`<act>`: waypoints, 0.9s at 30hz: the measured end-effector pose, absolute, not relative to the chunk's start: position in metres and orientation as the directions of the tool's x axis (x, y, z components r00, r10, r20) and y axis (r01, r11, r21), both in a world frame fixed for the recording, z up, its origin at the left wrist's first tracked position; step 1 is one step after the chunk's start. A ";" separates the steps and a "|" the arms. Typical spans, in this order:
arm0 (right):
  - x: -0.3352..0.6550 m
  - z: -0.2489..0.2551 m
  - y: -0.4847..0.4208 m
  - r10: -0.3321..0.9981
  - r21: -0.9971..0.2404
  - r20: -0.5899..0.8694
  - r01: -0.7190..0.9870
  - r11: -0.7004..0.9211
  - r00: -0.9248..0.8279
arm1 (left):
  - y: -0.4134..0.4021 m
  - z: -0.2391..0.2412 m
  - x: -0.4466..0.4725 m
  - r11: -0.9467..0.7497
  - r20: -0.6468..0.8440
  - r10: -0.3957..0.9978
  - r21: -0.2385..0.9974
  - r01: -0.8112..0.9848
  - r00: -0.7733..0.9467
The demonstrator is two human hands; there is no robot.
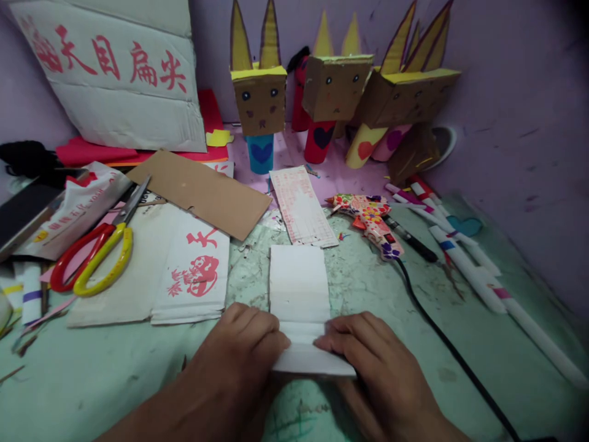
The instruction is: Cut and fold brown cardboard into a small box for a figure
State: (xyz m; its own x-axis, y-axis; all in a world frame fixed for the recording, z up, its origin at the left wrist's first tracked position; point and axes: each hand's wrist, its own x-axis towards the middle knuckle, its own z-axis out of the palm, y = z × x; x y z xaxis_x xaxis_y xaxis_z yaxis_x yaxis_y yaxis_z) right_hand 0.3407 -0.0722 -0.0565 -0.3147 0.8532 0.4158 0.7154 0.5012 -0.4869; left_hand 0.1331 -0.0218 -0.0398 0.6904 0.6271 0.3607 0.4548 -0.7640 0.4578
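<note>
A strip of white cardboard (299, 282) lies on the green table in front of me, creased across, its near end lifted toward me. My left hand (246, 350) grips the strip's left edge at the crease, thumb on top and fingers curled. On the opposite edge, my right hand (377, 356) pinches the card in the same way, its fingers partly under the near flap. Just beyond the strip's far end lies a printed paper slip (304, 205). A flower-patterned glue gun (368, 218) rests to the right of that slip.
Red-and-yellow scissors (103, 258) lie on flattened cardboard (124, 291) at left, near a brown cardboard piece (202, 190). Several box-headed figures (260, 101) stand along the wall. A black cord (442, 331) crosses the right side, near several white markers (469, 270).
</note>
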 end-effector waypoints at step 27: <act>0.336 -0.053 -0.018 0.990 -0.334 0.115 0.936 0.114 -0.080 | -0.017 -0.047 0.143 -0.594 0.128 0.803 0.091 0.799 0.582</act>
State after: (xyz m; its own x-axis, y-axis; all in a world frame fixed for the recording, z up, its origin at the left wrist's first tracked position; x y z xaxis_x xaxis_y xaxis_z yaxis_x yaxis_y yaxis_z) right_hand 0.3364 -0.0181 -0.0527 -0.0796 0.9902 0.1152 0.9357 0.1140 -0.3338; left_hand 0.1426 -0.0168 -0.0475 0.5822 0.8028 0.1285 0.7992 -0.5942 0.0907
